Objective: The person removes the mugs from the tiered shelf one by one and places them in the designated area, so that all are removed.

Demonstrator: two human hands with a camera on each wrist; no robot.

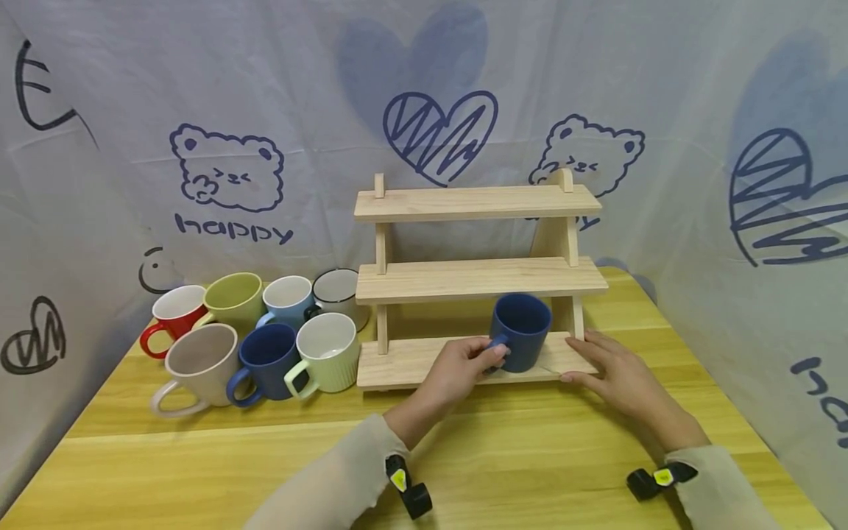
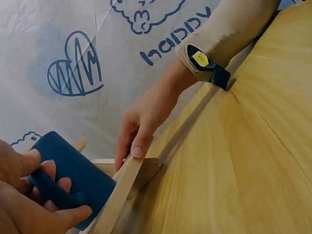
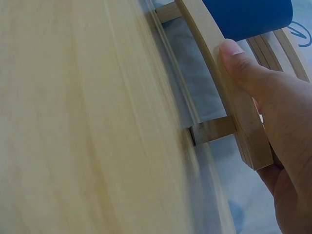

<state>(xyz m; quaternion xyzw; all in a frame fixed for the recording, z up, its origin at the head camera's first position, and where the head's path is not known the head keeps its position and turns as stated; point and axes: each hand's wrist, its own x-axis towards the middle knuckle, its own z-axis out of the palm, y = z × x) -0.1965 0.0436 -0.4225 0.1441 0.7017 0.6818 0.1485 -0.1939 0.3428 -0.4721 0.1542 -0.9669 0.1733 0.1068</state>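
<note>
A dark blue mug (image 1: pixel 520 335) stands upright at the bottom board of a three-tier wooden display shelf (image 1: pixel 424 280), right of its middle. My left hand (image 1: pixel 457 368) holds the mug by its handle, fingers curled through it and thumb on top, as the left wrist view shows. At the right end of the bottom board is my right hand (image 1: pixel 619 374). Its thumb (image 3: pixel 239 53) presses the board's front edge while the other fingers wrap the end, partly hidden behind the wood.
Left of the shelf, several mugs stand close together, among them a red one (image 1: pixel 180 316), an olive one (image 1: pixel 235 302), a second dark blue one (image 1: pixel 270 361) and a pale green one (image 1: pixel 329 352). Printed cloth (image 1: pixel 318 132) hangs behind the wooden table (image 1: pixel 517 456) and along its sides.
</note>
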